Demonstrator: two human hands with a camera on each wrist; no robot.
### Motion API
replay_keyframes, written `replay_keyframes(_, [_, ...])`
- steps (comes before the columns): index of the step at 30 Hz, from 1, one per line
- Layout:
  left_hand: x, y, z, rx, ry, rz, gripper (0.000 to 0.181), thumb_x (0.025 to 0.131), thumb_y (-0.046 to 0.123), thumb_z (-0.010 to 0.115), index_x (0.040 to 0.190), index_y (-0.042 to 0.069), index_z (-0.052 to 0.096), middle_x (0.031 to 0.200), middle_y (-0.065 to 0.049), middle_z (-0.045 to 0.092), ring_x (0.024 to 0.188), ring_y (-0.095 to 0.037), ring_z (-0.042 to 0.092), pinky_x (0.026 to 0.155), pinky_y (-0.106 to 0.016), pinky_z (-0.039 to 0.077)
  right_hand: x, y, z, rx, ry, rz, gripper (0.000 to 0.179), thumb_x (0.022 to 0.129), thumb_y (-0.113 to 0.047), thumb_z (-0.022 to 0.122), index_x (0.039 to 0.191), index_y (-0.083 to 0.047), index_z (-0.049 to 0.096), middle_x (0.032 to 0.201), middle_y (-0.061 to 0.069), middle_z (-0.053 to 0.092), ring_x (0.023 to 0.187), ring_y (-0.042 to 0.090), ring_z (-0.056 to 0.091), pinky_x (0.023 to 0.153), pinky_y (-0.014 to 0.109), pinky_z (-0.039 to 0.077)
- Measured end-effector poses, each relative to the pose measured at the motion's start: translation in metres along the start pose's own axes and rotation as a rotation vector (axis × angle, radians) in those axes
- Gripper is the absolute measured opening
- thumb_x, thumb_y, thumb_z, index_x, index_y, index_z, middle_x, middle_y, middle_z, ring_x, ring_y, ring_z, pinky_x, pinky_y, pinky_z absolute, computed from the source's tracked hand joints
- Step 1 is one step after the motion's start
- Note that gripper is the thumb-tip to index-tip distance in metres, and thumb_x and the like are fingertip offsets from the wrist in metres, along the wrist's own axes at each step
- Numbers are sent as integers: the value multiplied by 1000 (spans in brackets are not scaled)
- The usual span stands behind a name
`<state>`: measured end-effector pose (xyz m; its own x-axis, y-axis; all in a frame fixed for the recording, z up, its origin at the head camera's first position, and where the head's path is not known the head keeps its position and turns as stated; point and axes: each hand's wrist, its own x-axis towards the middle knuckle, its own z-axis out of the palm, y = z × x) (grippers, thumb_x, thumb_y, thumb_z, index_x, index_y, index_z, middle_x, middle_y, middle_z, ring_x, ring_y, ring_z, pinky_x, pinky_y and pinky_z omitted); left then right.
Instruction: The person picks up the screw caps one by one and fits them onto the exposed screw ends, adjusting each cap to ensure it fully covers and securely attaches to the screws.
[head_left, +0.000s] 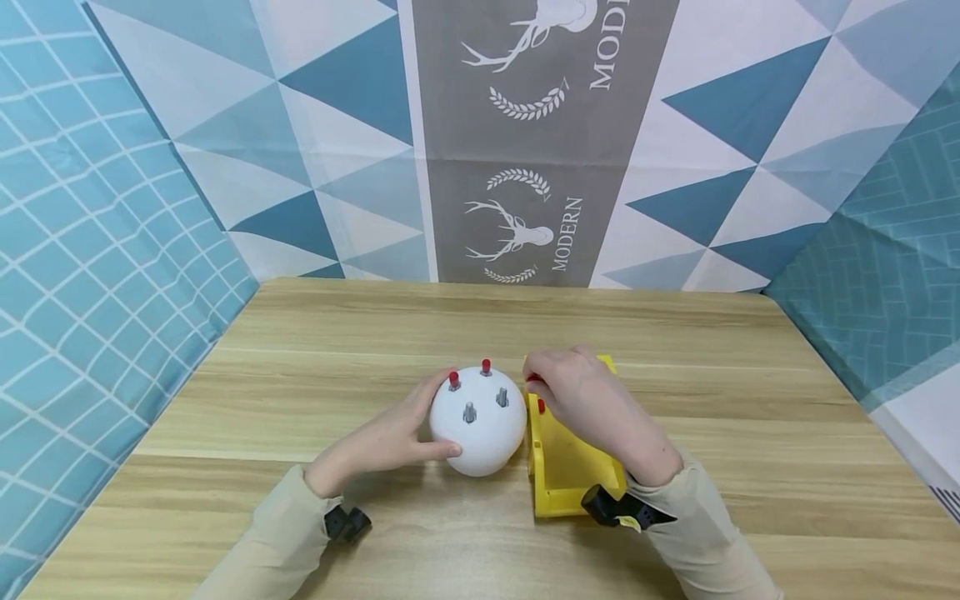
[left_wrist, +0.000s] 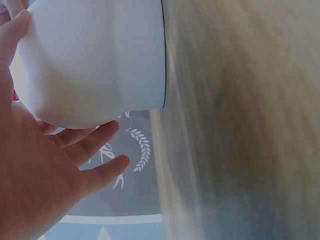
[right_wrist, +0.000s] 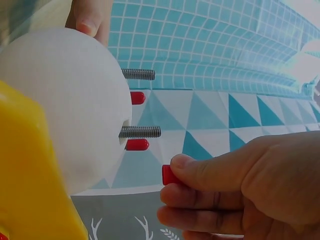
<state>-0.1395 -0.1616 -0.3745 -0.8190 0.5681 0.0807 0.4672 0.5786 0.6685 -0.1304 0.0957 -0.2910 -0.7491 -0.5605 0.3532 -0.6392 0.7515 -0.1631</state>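
A white rounded dome [head_left: 480, 446] rests on the table, with threaded bolts standing up from its top. Two of them wear red caps [head_left: 453, 380]; the other two show bare metal thread [right_wrist: 141, 132]. My left hand [head_left: 390, 435] holds the dome from its left side, thumb at the front and fingers round the back. Between thumb and fingers, my right hand [head_left: 583, 404] pinches a small red cap [right_wrist: 168, 175]. In the right wrist view this cap is a short way off the bolt tips. In the head view that hand is above the yellow tray's left edge.
The yellow tray [head_left: 558, 504] stands just right of the dome, partly under my right forearm. Another red cap [head_left: 542, 406] shows inside it near the left wall. A wood-grain table [head_left: 360, 333] carries everything, with patterned cloth [head_left: 345, 167] hanging behind it.
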Motion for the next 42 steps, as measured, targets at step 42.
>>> replay_keyframes(42, [0,-2,1,-22,-7,22,96,75,55,65,145,19,9,144,-3,25,125,-19,36,99,-43,38,10,-28,16,-62,109,-230,10,79,-22,70,86,-18,66,85,-6,66,86,12,60,92,36,37])
